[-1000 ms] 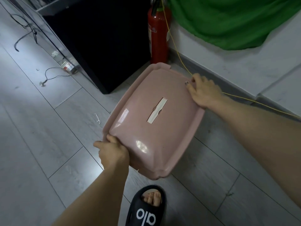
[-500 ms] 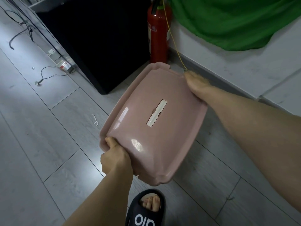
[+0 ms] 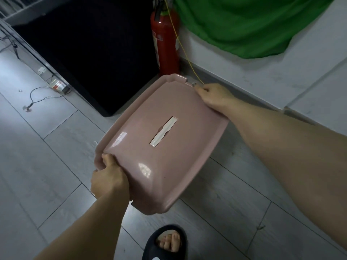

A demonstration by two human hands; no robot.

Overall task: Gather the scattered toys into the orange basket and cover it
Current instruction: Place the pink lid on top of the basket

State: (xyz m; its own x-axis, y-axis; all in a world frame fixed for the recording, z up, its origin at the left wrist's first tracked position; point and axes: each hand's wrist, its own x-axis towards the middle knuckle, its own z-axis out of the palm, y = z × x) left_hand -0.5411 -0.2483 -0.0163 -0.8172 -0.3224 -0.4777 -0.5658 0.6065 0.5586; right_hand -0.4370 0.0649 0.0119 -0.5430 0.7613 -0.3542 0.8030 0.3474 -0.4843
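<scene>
A large pink plastic lid (image 3: 165, 151) with a pale flat handle strip (image 3: 163, 131) in its middle fills the centre of the head view, tilted over the floor. My left hand (image 3: 109, 179) grips its near left corner, thumb on top. My right hand (image 3: 216, 96) holds the far right edge, fingers curled around the rim. The basket and the toys are hidden from view; whether the basket sits under the lid cannot be told.
A red fire extinguisher (image 3: 165, 42) stands at the wall behind the lid, with a thin yellow cord (image 3: 187, 61) beside it. A black panel (image 3: 90, 53) and loose cables (image 3: 37, 94) lie to the left. Green cloth (image 3: 244, 23) hangs at the right. My black slipper (image 3: 167, 243) is below.
My left hand slid along the near edge toward the corner, and my right hand shifted its hold on the far edge. The lid stayed nearly in place.
</scene>
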